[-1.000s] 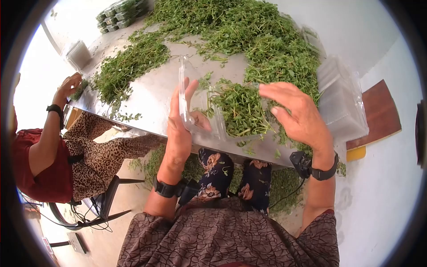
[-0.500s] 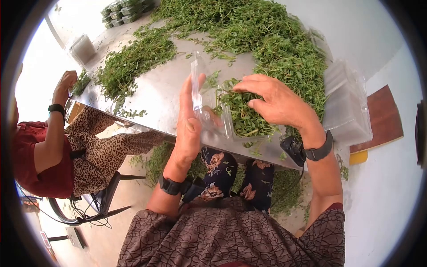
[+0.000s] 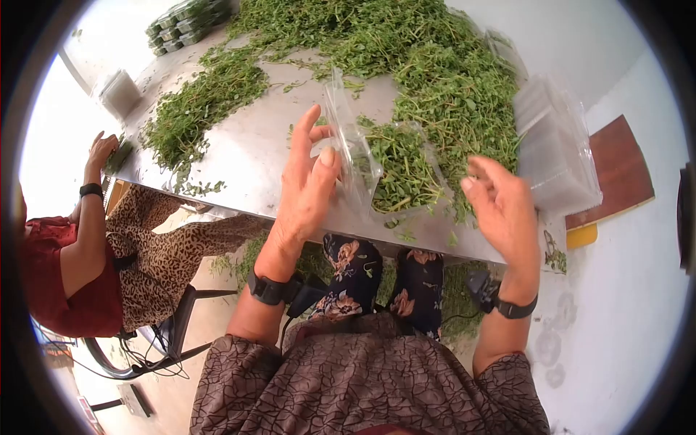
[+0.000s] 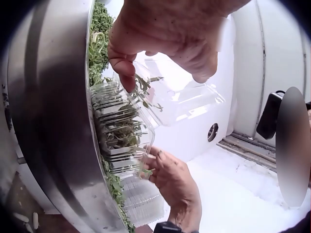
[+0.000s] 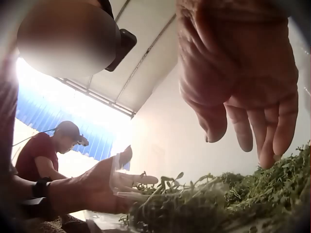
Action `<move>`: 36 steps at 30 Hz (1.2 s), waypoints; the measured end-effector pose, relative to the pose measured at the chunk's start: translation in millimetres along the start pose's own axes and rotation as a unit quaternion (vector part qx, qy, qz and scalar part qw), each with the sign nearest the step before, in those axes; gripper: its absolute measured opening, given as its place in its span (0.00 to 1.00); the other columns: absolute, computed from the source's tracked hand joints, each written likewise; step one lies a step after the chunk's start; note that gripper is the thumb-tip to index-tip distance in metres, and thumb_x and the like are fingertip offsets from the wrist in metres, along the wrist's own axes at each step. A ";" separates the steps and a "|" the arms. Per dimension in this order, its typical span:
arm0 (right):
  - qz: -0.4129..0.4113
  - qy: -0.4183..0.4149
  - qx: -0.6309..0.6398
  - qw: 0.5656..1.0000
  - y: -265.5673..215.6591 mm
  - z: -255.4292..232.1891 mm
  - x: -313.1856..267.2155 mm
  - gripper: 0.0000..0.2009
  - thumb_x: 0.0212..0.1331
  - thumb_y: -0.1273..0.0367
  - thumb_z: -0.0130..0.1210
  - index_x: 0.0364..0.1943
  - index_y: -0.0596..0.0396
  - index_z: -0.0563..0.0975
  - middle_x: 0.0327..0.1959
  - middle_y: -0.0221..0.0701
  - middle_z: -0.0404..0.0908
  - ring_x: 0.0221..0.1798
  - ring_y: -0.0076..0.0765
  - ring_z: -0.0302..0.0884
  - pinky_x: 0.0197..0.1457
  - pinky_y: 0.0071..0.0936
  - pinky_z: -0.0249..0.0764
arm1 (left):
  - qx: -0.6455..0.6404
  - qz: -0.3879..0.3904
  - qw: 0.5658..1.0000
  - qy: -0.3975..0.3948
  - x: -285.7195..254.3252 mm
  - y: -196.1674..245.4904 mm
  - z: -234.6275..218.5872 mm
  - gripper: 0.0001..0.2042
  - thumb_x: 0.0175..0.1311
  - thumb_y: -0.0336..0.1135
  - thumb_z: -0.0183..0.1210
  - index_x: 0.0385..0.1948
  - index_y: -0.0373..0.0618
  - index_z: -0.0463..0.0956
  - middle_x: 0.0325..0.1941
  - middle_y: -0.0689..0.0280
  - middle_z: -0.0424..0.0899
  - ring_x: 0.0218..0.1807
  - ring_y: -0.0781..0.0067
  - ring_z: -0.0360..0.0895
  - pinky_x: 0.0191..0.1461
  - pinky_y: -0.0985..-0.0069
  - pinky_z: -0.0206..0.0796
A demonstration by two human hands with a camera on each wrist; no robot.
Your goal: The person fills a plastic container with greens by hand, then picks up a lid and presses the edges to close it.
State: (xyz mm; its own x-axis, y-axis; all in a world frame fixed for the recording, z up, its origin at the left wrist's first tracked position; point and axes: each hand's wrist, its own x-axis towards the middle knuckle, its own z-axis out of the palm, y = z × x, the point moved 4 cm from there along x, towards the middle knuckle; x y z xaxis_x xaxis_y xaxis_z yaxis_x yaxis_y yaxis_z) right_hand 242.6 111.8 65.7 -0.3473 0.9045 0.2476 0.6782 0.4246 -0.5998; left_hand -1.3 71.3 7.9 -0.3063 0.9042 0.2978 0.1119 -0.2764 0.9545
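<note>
The right hand (image 3: pixel 504 206), whose fingers were at the greens (image 3: pixel 406 170) in the clear container (image 3: pixel 395 216) half a second ago, is now to the container's right. The lid (image 3: pixel 349 138), earlier near upright, leans inward over the container's left side; the left hand (image 3: pixel 303 177) has its thumb raised higher.

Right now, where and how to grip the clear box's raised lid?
Probably the free edge of the lid, pinched from the left by the left hand: it stands tilted up along the left side of the tray, outer face toward that hand, greens opposite.
</note>
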 end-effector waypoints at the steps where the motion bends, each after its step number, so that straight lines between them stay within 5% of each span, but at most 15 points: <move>1: 0.009 0.016 0.053 0.998 7.9 6.5 -11.0 0.15 0.56 0.71 0.57 0.47 0.65 0.76 0.36 0.45 0.82 0.34 0.39 0.81 0.40 0.29 0.76 | -0.015 0.003 1.000 0.000 0.1 -1.8 1.2 0.38 0.64 0.59 0.49 0.68 0.42 0.49 0.58 0.58 0.66 0.33 0.80 0.69 0.31 0.81 0.64; 7: 0.058 0.040 0.231 0.970 20.7 36.0 -26.9 0.13 0.56 0.74 0.58 0.44 0.66 0.76 0.33 0.42 0.83 0.32 0.29 0.80 0.37 0.24 0.75 | -0.036 -0.015 0.999 -0.005 -0.9 0.4 4.1 0.29 0.64 0.44 0.57 0.61 0.33 0.60 0.49 0.60 0.68 0.35 0.80 0.71 0.34 0.83 0.64; 13: 0.040 0.140 0.173 0.974 21.1 38.0 -18.7 0.05 0.52 0.76 0.59 0.34 0.63 0.79 0.34 0.37 0.82 0.29 0.30 0.79 0.35 0.23 0.74 | 0.020 0.001 1.000 0.006 -3.7 4.1 3.9 0.26 0.64 0.43 0.57 0.56 0.32 0.65 0.44 0.62 0.70 0.35 0.80 0.73 0.34 0.82 0.65; 18: -0.038 0.222 0.065 0.972 10.7 37.0 -12.2 0.02 0.48 0.77 0.59 0.27 0.61 0.80 0.34 0.38 0.82 0.33 0.43 0.79 0.39 0.32 0.75 | 0.004 0.003 1.000 0.014 -2.9 1.3 3.6 0.25 0.63 0.42 0.59 0.54 0.33 0.66 0.40 0.63 0.70 0.34 0.81 0.73 0.33 0.83 0.65; 25: -0.113 0.180 -0.054 0.976 -5.7 39.0 -0.8 0.03 0.47 0.75 0.58 0.24 0.61 0.79 0.38 0.39 0.81 0.41 0.46 0.77 0.44 0.37 0.73 | 0.052 0.001 0.998 0.020 0.2 0.1 3.4 0.23 0.61 0.42 0.60 0.51 0.33 0.69 0.40 0.64 0.71 0.34 0.80 0.73 0.35 0.82 0.66; 28: -0.097 0.140 -0.077 0.982 -3.4 41.2 -2.9 0.03 0.48 0.75 0.57 0.27 0.61 0.79 0.39 0.40 0.81 0.42 0.46 0.77 0.44 0.37 0.72 | 0.155 0.057 0.985 0.051 6.2 -2.9 0.0 0.24 0.59 0.43 0.62 0.50 0.32 0.70 0.41 0.63 0.72 0.34 0.77 0.73 0.36 0.80 0.67; 31: -0.084 0.157 -0.026 0.984 -0.7 42.0 -9.2 0.07 0.52 0.77 0.55 0.36 0.62 0.80 0.39 0.40 0.81 0.38 0.40 0.79 0.43 0.31 0.73 | 0.157 0.042 0.986 0.046 8.3 0.9 2.3 0.23 0.58 0.44 0.63 0.45 0.32 0.71 0.39 0.61 0.75 0.35 0.75 0.73 0.38 0.78 0.68; 34: -0.034 0.168 0.078 0.982 11.7 45.0 -14.7 0.13 0.54 0.80 0.55 0.45 0.62 0.78 0.36 0.35 0.82 0.32 0.20 0.75 0.35 0.18 0.70 | 0.087 -0.020 0.996 0.015 5.0 1.4 6.3 0.21 0.57 0.44 0.63 0.40 0.32 0.72 0.36 0.60 0.76 0.36 0.75 0.74 0.38 0.77 0.68; 36: -0.001 0.158 0.127 0.979 13.4 45.0 -20.0 0.13 0.55 0.79 0.55 0.45 0.62 0.77 0.36 0.33 0.82 0.32 0.19 0.75 0.34 0.18 0.69 | 0.102 -0.012 0.994 0.023 2.1 2.5 5.6 0.20 0.55 0.43 0.65 0.37 0.33 0.72 0.31 0.61 0.77 0.34 0.76 0.73 0.36 0.77 0.68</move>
State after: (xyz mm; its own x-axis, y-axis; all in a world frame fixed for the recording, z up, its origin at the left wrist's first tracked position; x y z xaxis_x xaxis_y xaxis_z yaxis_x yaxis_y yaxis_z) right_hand 229.5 97.6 18.5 -0.1037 0.8884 0.4471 0.4812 0.4383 -0.7592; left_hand 3.6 74.3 10.8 -0.3541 0.8926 0.2790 0.2920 -0.1779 0.9397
